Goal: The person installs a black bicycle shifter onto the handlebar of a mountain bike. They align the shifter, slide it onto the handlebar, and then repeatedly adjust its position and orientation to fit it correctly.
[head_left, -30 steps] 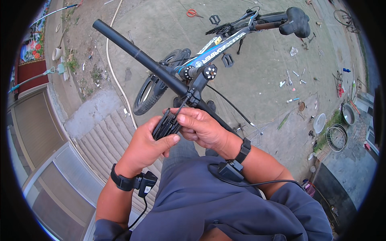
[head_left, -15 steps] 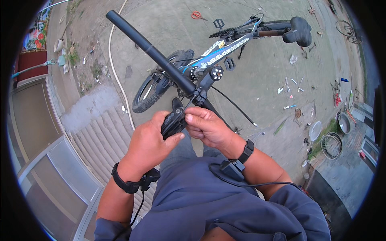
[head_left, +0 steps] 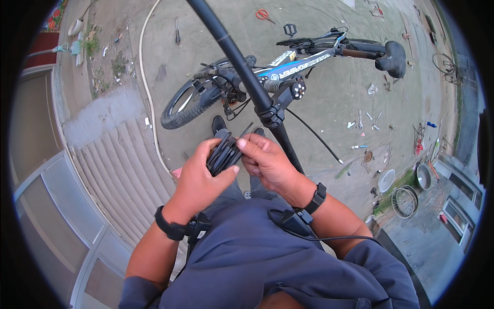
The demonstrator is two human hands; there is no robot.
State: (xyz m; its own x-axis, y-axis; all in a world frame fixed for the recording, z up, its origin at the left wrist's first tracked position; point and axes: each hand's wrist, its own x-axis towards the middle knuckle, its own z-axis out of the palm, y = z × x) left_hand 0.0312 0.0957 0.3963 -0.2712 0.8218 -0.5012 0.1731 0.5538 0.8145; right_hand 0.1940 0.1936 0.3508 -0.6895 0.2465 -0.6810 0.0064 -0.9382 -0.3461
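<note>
The folded bundle of slim black tools (head_left: 222,156) looks like metal with a dull sheen, while the straight black tubular handlebar (head_left: 241,67) is smooth and faintly satiny. Glossy paint covers the slender blue-and-white bicycle frame (head_left: 301,64), against the matt, rough rubber of the black knobbly front tyre (head_left: 177,122). The loose dark blue-grey shirt (head_left: 288,252) is matt woven cloth, and the ridged grey steps (head_left: 128,165) look like rough concrete.

Low in the frame we see a slate-blue cloth shirt (head_left: 242,252), grey trousers (head_left: 222,200) and a dark shoe (head_left: 218,124). Black wrist straps, left (head_left: 170,225) and right (head_left: 317,198), carry boxy black modules (head_left: 297,221); a black cable (head_left: 334,238) trails rightward.
</note>
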